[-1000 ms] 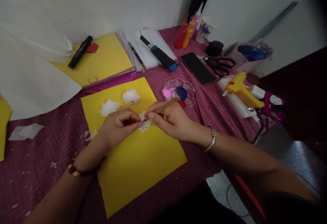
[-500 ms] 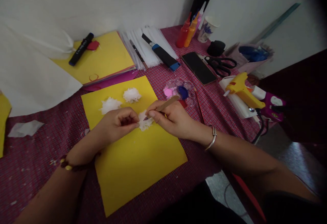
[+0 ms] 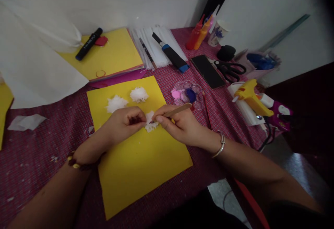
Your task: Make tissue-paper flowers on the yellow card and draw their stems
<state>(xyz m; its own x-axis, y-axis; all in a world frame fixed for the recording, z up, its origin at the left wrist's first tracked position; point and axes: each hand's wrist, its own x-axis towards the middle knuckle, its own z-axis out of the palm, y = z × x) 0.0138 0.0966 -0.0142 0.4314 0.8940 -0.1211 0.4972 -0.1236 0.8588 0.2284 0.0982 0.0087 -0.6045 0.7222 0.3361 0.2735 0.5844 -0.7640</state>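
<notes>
A person sat at a surface [image 3: 39, 142] covered in a red checked cloth, seen from above through a head-worn camera. Both hands met over a yellow paper sheet [image 3: 138, 163] lying flat in front of them. The left hand [image 3: 125, 121] was curled, its fingertips pinched on the edge of a small white tissue puff [image 3: 150, 121] that rested on the sheet. The right hand [image 3: 180, 123] gripped a thin wooden stick [image 3: 175, 110] like a pencil, with its tip touching the same puff. Two more white puffs [image 3: 116, 103] lay side by side just beyond the hands, near the far edge of the sheet, looking fluffed and complete, so two pieces seemed done and a third was in progress; most of the sheet remained bare. Just right of the hands sat a clear paint palette [image 3: 188, 93] holding pink and blue paint. Farther right lay a yellow glue gun [image 3: 250, 95], black scissors [image 3: 231, 69] and a dark flat case [image 3: 207, 70]. Red and orange squeeze bottles [image 3: 198, 34] stood by the wall next to a paper cup [image 3: 217, 32]. To the far left, a black marker [image 3: 88, 44] rested on a stack of coloured paper [image 3: 112, 56], beside a large white sheet [image 3: 36, 69].
</notes>
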